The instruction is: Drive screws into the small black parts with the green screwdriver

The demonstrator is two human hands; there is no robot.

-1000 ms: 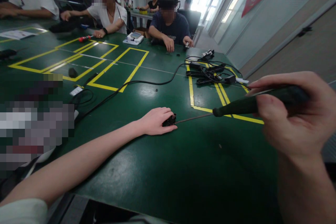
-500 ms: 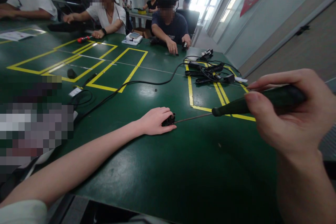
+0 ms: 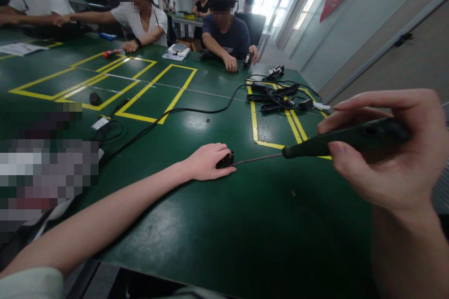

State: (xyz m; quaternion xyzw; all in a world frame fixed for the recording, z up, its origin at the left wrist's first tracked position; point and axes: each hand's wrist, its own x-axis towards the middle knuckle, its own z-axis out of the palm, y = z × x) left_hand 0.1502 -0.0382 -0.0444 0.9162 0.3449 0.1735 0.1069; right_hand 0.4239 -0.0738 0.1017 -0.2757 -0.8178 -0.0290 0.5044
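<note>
My left hand (image 3: 209,161) is closed around a small black part (image 3: 227,160), pressing it to the green tabletop (image 3: 224,224). What kind of part it is, I cannot make out, since the fingers cover much of it. In my right hand (image 3: 396,149) is a screwdriver (image 3: 315,146) with a thick dark green handle and a thin metal shaft. Its shaft lies almost level and points left, with the tip at the right side of the black part. The thumb is below the handle and the fingers are above it.
Black cables and plugs (image 3: 280,93) lie heaped inside yellow tape lines at the right back. A long black cable (image 3: 196,110) runs across the table to the left. Across the table a person (image 3: 226,32) handles small parts. A red-handled tool (image 3: 112,53) lies farther left.
My right hand has shifted its fingers and turned slightly on the screwdriver handle. The tip and my left hand stay in place. At the far left, a co-worker's arm has reached outward.
</note>
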